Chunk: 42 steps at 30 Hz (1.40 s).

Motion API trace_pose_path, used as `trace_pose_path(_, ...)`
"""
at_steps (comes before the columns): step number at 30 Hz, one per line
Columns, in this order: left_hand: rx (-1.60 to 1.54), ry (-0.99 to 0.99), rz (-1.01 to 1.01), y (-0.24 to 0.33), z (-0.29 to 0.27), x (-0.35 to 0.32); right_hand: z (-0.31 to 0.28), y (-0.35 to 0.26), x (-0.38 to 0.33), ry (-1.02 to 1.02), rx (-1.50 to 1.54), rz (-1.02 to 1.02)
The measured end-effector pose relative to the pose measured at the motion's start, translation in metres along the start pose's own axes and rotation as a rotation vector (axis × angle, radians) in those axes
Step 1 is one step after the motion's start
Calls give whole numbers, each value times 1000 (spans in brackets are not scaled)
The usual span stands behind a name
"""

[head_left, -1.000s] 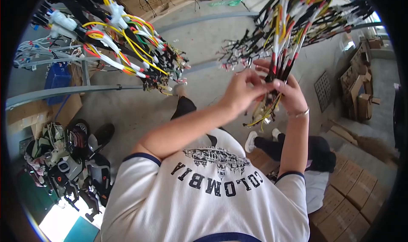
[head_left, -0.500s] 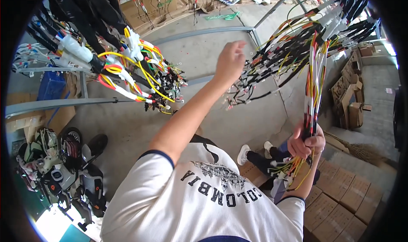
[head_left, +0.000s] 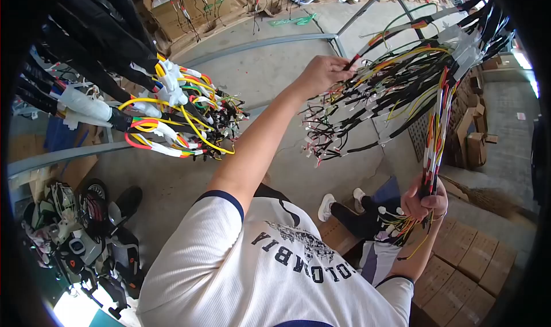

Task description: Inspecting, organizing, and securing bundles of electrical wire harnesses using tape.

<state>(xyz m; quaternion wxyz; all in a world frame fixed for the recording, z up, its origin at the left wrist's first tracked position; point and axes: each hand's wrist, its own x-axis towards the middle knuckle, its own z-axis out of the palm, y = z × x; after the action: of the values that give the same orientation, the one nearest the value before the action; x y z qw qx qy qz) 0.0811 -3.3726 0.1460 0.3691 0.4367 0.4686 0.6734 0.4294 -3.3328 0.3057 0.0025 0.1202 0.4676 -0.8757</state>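
Note:
My right hand (head_left: 425, 199) is closed around a bundle of wires (head_left: 434, 146) in red, yellow, white and black. The bundle runs down from the hanging harness at upper right. Below that fist, loose wire ends with small pale connectors (head_left: 396, 222) fan out. My left hand (head_left: 326, 74) reaches far forward, its fingers pinching a black-sleeved wire strand (head_left: 357, 57) with a red band. This strand stretches rightward to the same hanging harness (head_left: 402, 91), whose many black-sleeved branches spread beneath it. White tape (head_left: 464, 48) wraps the harness near its top.
Another wire harness (head_left: 172, 106) with yellow and red loops hangs at left. A grey metal frame (head_left: 258, 47) crosses behind. An electric scooter (head_left: 80, 246) stands at lower left, cardboard boxes (head_left: 459, 258) at lower right. Another person's white shoes (head_left: 326, 207) show near the middle.
My left hand has moved slightly forward and right and now grips a wire strand. The right-hand harness branches have swung and spread out. My right hand keeps its bundle, slightly farther right.

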Motion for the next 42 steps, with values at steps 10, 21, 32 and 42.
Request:
trace_pose_path(10, 588, 400, 99, 24, -5, -29, -1, 0, 5, -1, -59, 2)
trace_pose_path(21, -575, -175, -352, 71, -34, -57, -5, 3, 2, -1, -65, -8)
trace_pose_path(32, -580, -243, -431, 97, -31, -74, -9, 3, 5, -14, -53, 6)
trace_pose_path(42, -101, 41, -336, 62, 12, -39, -3, 3, 7, -19, -29, 12)
